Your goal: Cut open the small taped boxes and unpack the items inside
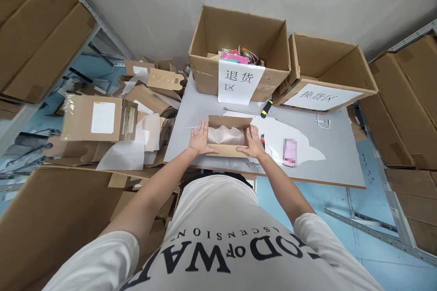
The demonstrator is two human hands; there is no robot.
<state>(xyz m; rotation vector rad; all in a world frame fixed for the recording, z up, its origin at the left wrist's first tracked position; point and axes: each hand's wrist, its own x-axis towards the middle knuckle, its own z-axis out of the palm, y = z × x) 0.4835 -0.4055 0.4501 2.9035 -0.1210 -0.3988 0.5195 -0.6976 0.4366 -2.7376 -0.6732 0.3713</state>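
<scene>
Small open box (228,138) held pale wrapped contents; left hand (200,138) and right hand (253,142), grips flat against its sides. Two labelled cartons (239,50) behind, grey tabletop (341,154), blue floor (307,195).

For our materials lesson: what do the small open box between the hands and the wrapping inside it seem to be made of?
Small open box: matte brown cardboard, judging by its plain colour and folded flaps. Wrapping: probably thin translucent plastic film or foam, pale, crinkled, slightly shiny; the picture leaves it open.
</scene>
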